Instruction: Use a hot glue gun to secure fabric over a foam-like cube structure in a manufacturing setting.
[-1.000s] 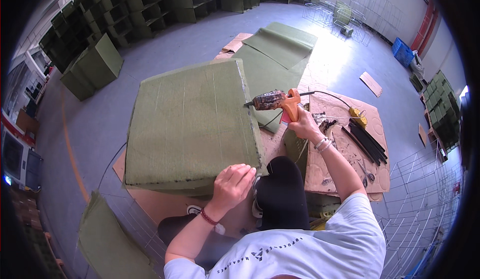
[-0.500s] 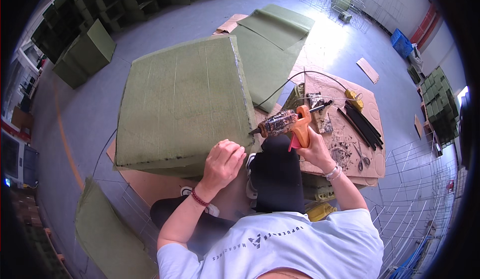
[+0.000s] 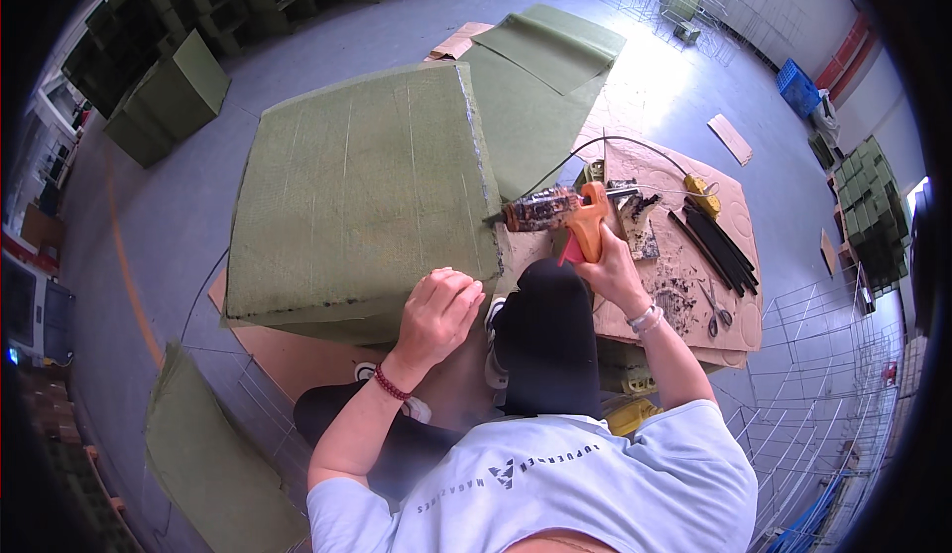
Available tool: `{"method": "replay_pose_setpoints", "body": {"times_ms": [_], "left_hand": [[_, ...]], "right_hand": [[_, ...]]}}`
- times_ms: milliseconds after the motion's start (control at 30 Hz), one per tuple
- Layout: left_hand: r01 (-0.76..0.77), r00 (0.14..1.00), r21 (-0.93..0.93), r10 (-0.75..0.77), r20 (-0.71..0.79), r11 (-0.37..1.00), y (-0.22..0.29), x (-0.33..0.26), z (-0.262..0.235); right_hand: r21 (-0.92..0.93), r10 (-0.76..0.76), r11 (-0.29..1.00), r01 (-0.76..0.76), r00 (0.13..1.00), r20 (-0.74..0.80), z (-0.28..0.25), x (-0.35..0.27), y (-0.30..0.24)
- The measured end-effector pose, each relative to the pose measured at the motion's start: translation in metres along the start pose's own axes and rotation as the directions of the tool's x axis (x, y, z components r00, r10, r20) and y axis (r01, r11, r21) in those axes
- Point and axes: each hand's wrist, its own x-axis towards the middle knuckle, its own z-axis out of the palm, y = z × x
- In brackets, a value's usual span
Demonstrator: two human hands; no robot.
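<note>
Could scorch left hand (image 3: 436,313), bunched with grip impossible to tell, beside near corner of green fabric-covered box (image 3: 362,191) if carelessly lowering orange, dark-smeared plastic glue gun (image 3: 587,224) clasped in right hand (image 3: 613,273) at box's right edge.

"How's the left hand (image 3: 436,317)?"
"Back uppermost, fingers (image 3: 454,297) bent and held together."
"And the right hand (image 3: 613,273)?"
"Curled in a grip, its forearm (image 3: 676,357) slanting forward and inward."
</note>
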Motion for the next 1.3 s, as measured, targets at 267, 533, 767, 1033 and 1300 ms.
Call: {"method": "replay_pose_setpoints", "body": {"times_ms": [267, 533, 767, 1033, 1300], "left_hand": [[-0.004, 1.000, 0.000, 0.004, -0.005, 1.000, 0.000, -0.001, 0.002], [-0.025, 1.000, -0.028, 0.025, 0.003, 0.999, -0.001, 0.000, 0.003], [-0.020, 1.000, 0.022, 0.020, -0.004, 1.000, -0.004, -0.007, 0.004], [-0.011, 1.000, 0.040, 0.011, -0.005, 0.999, 0.001, -0.002, 0.005], [-0.022, 1.000, 0.031, 0.022, -0.002, 0.999, -0.001, -0.004, 0.006]], "right_hand": [[-0.014, 0.066, 0.998, -0.067, 0.995, -0.068, 0.019, 0.047, 0.024], [0.551, 0.377, 0.814, -0.184, 0.889, -0.260, -0.036, 0.008, 0.110], [0.465, 0.630, 0.773, -0.432, 0.612, -0.479, -0.043, -0.058, 0.207], [0.300, 0.505, 0.861, -0.411, 0.618, -0.603, -0.002, -0.033, 0.229], [0.091, 0.517, 0.821, -0.563, 0.668, -0.536, 0.000, -0.009, 0.214]]}}
